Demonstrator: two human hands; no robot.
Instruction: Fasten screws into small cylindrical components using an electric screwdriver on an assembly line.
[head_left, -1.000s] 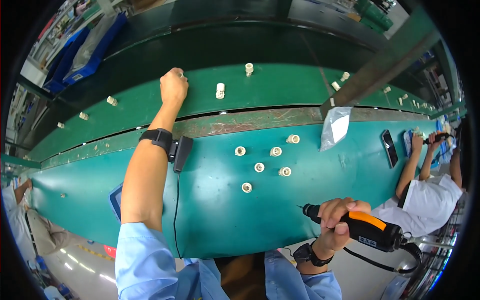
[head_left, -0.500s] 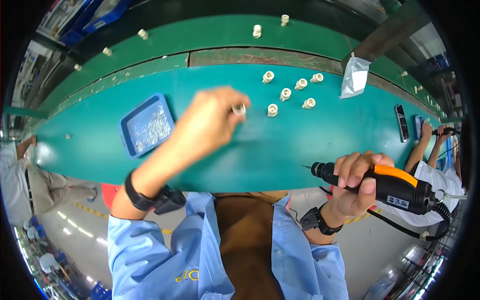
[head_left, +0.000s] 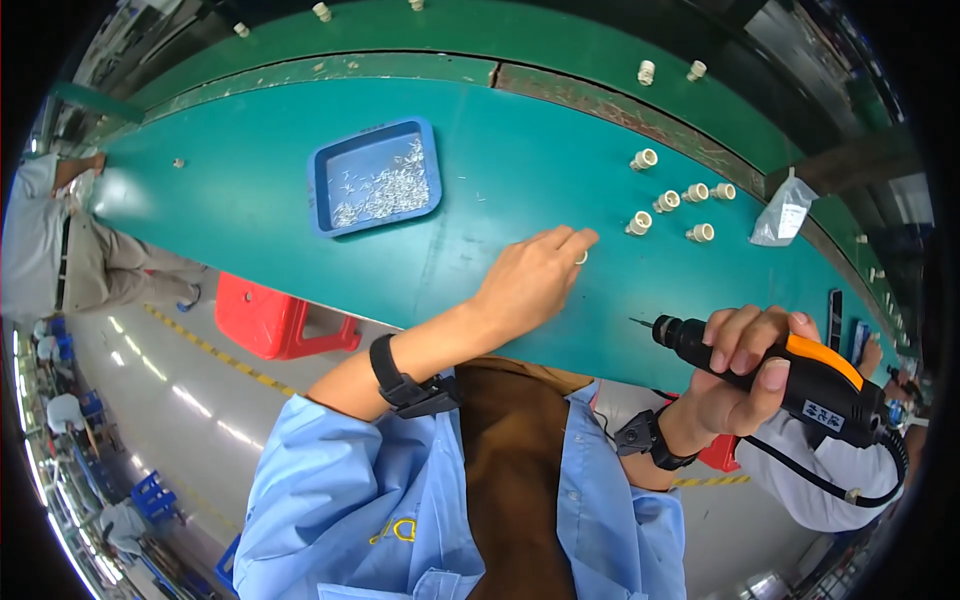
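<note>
My right hand [head_left: 745,365] is wrapped round a black electric screwdriver [head_left: 815,385] with an orange lever, its thin bit pointing left over the front edge of the bench. Low over the green bench top, my left hand [head_left: 535,283] is closed with a small cream cylindrical socket [head_left: 582,258] at its fingertips. Most of that piece is hidden by the fingers. Beyond the hands, several similar cream sockets [head_left: 666,202] stand in a loose group. A blue tray [head_left: 322,195] at the left holds many tiny silver screw-like pieces [head_left: 392,190].
A clear plastic bag [head_left: 780,215] with a white label lies at the right. More cream pieces [head_left: 646,72] stand on the raised green strip behind. A dark phone [head_left: 834,318] rests near the right end. Below the bench is a red stool [head_left: 265,315]. Other people sit at both ends.
The view has swung left, shifting the bench things rightward. My left hand has come nearer the bench front and the screwdriver, still with the cream socket. My right hand keeps its grip.
</note>
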